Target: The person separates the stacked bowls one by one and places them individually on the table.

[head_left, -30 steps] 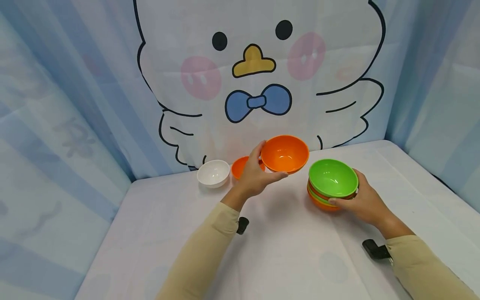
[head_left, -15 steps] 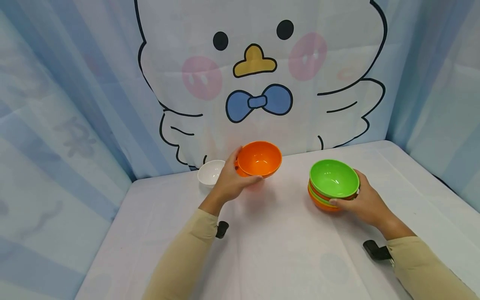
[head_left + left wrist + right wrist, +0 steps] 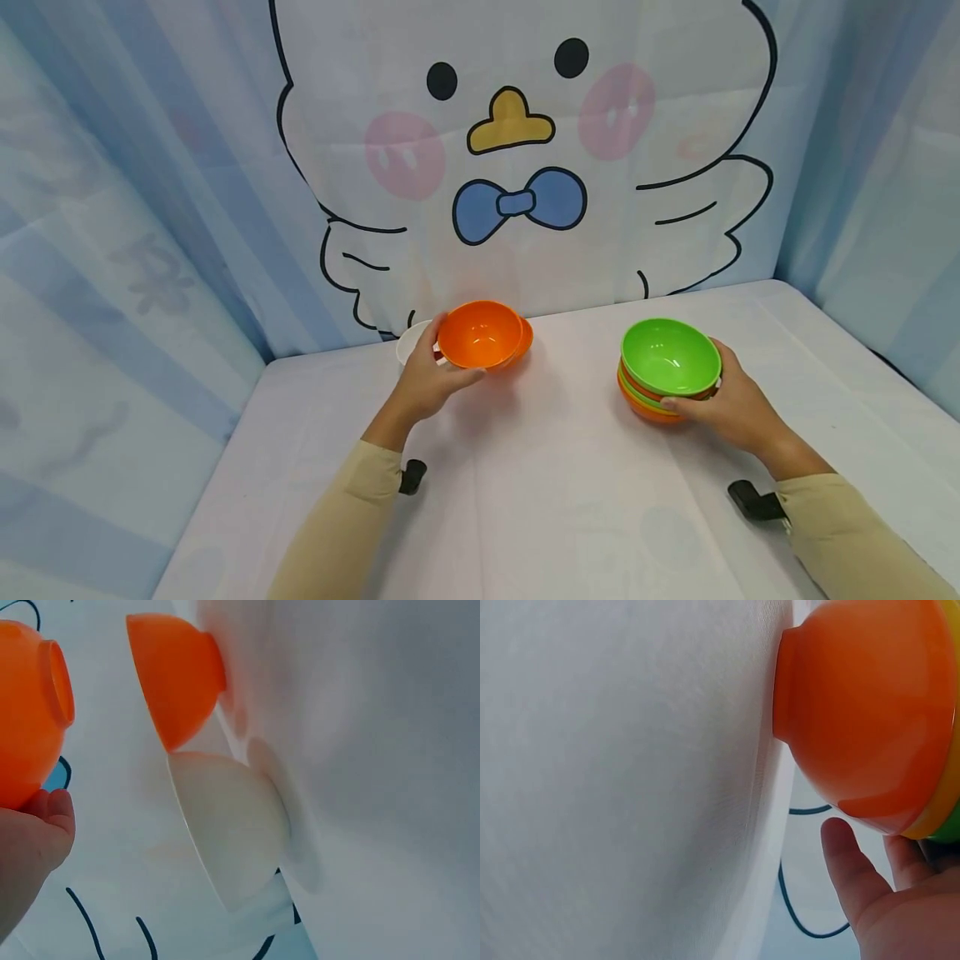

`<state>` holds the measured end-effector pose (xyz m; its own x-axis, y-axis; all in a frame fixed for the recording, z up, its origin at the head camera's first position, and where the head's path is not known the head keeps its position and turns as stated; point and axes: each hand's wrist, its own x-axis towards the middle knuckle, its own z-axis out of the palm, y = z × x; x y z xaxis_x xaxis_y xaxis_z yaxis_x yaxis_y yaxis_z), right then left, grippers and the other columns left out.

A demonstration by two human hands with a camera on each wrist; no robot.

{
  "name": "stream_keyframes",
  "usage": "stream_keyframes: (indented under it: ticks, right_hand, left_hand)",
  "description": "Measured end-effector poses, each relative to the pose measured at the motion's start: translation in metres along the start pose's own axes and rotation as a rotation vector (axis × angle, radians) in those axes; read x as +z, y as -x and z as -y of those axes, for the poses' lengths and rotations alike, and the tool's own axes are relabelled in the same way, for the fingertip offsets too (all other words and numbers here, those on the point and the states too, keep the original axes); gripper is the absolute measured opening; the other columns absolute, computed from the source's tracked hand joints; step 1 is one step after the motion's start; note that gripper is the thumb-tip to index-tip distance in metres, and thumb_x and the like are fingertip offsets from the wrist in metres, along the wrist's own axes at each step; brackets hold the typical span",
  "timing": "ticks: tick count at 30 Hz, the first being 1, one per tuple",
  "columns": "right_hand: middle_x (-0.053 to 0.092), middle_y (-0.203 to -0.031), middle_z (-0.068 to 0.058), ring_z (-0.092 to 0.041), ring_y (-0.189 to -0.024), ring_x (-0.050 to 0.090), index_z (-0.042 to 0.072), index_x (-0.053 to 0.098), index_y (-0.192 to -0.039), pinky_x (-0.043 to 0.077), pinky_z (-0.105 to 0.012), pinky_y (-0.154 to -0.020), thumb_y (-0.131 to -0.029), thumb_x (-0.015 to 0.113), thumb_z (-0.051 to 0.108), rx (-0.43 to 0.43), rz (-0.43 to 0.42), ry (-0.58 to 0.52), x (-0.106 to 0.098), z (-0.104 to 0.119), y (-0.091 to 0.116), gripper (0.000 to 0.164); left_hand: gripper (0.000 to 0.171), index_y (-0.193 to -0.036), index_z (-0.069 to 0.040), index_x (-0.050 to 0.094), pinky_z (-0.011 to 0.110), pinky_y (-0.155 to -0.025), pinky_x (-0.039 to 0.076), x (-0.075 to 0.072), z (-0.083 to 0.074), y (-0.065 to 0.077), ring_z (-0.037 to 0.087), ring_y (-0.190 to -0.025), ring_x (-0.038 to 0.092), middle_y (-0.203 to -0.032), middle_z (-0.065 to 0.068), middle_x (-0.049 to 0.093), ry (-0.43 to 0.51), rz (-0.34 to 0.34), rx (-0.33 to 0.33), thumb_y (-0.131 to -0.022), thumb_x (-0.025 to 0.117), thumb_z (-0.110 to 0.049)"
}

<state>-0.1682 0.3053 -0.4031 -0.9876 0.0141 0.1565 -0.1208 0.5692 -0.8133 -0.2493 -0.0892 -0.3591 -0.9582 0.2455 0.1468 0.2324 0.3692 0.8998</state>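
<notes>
My left hand [image 3: 424,382] grips an orange bowl [image 3: 480,335] by its side, thumb near the rim. In the left wrist view this bowl [image 3: 21,712] hangs apart from a second orange bowl [image 3: 176,679] and a white bowl [image 3: 225,825], which stand side by side on the table. From the head, the held bowl hides most of that orange one, and my hand covers part of the white one. My right hand [image 3: 738,408] holds a stack of bowls at the right, a green bowl [image 3: 670,357] on top and an orange bowl [image 3: 870,712] at the bottom.
A white cloth covers the table [image 3: 555,500]. Behind it hangs a curtain [image 3: 517,267] with a cartoon bird, close to the standing bowls. Blue patterned curtains [image 3: 112,250] close off both sides. A black wrist device [image 3: 753,502] sits beneath my right sleeve.
My left hand has carried the orange bowl leftward and lower, from beside the stack to in front of the standing bowls. My right hand and the stack have stayed in place.
</notes>
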Motion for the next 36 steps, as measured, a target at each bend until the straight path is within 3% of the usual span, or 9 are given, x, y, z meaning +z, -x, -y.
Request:
stream_keyframes:
  ticks: [10, 17, 24, 32, 36]
  right_hand:
    - [0.029, -0.148, -0.036, -0.054, -0.131, 0.034, -0.007, 0.003, -0.155, 0.033, -0.070, -0.102, -0.083, 0.084, 0.025, -0.012, -0.004, -0.006, 0.000, -0.001, 0.000, 0.113]
    - [0.030, -0.148, -0.036, -0.053, -0.131, 0.034, -0.007, 0.003, -0.155, 0.032, -0.070, -0.102, -0.083, 0.084, 0.024, -0.018, -0.006, -0.017, 0.001, -0.003, -0.001, 0.113]
    - [0.029, -0.148, -0.036, -0.054, -0.131, 0.034, -0.007, 0.002, -0.155, 0.032, -0.071, -0.102, -0.083, 0.084, 0.025, -0.009, -0.005, -0.006, 0.000, -0.002, 0.000, 0.113]
    - [0.029, -0.148, -0.036, -0.053, -0.132, 0.034, -0.006, 0.002, -0.155, 0.033, -0.070, -0.102, -0.083, 0.084, 0.025, -0.009, -0.001, -0.013, 0.001, -0.003, -0.001, 0.114]
    - [0.028, -0.149, -0.036, -0.053, -0.132, 0.033, -0.006, 0.002, -0.155, 0.033, -0.070, -0.102, -0.083, 0.084, 0.026, -0.005, 0.000, -0.008, 0.001, -0.003, -0.001, 0.114]
  left_hand:
    - [0.102, -0.159, -0.009, 0.020, 0.049, -0.104, 0.044, -0.028, 0.017, 0.009, 0.033, -0.134, 0.038, -0.157, 0.009, 0.031, -0.031, 0.037, -0.033, -0.080, 0.085, -0.019]
    - [0.102, -0.159, -0.006, 0.017, 0.051, -0.110, 0.038, -0.043, 0.033, 0.018, 0.035, -0.138, 0.035, -0.161, 0.014, 0.026, -0.093, 0.077, -0.123, -0.081, 0.083, -0.017]
    - [0.100, -0.159, -0.006, 0.019, 0.053, -0.107, 0.040, -0.050, 0.044, 0.028, 0.038, -0.137, 0.037, -0.160, 0.016, 0.027, -0.134, 0.093, -0.208, -0.081, 0.081, -0.015]
    - [0.100, -0.159, -0.006, 0.020, 0.054, -0.108, 0.039, -0.053, 0.050, 0.035, 0.036, -0.136, 0.039, -0.159, 0.015, 0.030, -0.138, 0.118, -0.239, -0.080, 0.080, -0.017]
    - [0.098, -0.158, -0.006, 0.022, 0.054, -0.109, 0.038, -0.054, 0.053, 0.039, 0.034, -0.135, 0.041, -0.156, 0.014, 0.035, -0.132, 0.144, -0.216, -0.080, 0.081, -0.016]
